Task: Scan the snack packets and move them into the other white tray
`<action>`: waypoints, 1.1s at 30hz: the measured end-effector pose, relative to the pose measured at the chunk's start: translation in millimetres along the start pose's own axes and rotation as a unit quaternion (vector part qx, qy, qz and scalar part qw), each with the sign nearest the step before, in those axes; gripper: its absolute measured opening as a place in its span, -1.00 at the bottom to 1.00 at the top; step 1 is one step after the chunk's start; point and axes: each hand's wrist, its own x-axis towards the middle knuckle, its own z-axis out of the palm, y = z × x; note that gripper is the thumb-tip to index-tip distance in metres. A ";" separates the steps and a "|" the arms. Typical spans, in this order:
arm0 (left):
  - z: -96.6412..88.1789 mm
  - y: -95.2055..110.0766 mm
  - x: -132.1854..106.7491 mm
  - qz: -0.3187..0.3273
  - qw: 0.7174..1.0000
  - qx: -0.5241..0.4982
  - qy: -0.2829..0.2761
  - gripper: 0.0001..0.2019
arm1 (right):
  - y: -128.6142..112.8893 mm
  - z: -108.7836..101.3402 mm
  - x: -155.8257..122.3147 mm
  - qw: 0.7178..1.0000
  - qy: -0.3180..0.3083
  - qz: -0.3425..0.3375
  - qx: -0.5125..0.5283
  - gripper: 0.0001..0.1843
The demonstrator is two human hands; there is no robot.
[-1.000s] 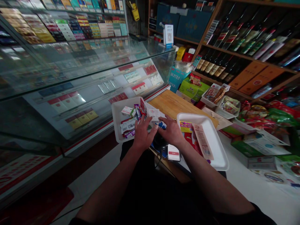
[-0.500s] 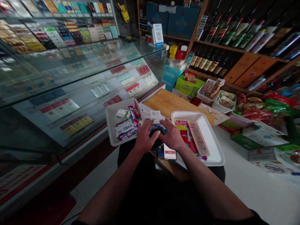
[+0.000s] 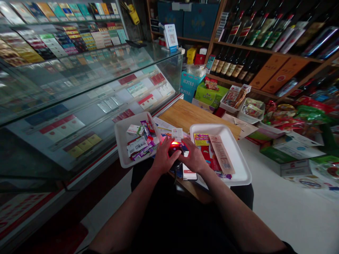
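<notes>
My left hand [image 3: 163, 155] and my right hand [image 3: 194, 155] reach forward on either side of a black barcode scanner [image 3: 177, 164], their thumbs close together over its top. Just beyond it, the fingertips of both hands meet the near corners of a small white printed packet [image 3: 177, 132] and appear to hold it between them. Red light glows between the fingers. Below my right hand lies a phone [image 3: 189, 173] with a lit white screen. How the fingers bend around the packet is partly hidden.
A white tray [image 3: 118, 135] with small packs and purple-wrapped sweets is at left. Another white tray [image 3: 242, 173] at right holds flat packets. Beyond them is a wooden board [image 3: 185, 112]. A glass display counter [image 3: 106, 84] stands left; snack boxes [image 3: 212, 95] and bottle shelves stand right.
The scanner's red light has come on. My fingers have drawn closer together around the packet, which has shifted slightly right relative to the trays. The whole view has moved a little.
</notes>
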 end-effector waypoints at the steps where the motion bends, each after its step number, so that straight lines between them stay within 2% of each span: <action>1: 0.4 -0.7 0.3 0.005 1.000 -0.006 -0.001 -0.43 | 1.6 0.7 -0.9 1.000 0.002 0.002 0.000 -0.46; 7: 5.6 -8.1 1.8 0.018 0.999 -0.036 0.010 -0.45 | 12.4 7.4 -4.9 1.000 0.008 -0.011 0.001 -0.48; 13: 8.2 -12.4 0.9 0.017 0.998 -0.048 0.029 -0.46 | 12.8 10.2 -3.1 1.000 0.012 -0.012 -0.003 -0.45; 21: 10.2 -18.6 -0.4 0.009 0.998 -0.053 0.027 -0.47 | 15.6 14.2 -1.2 1.000 0.007 -0.021 -0.003 -0.45; 33: 7.0 -16.3 -1.6 -0.001 0.997 -0.072 0.035 -0.49 | 13.7 13.8 -4.5 1.000 -0.004 -0.006 -0.015 -0.43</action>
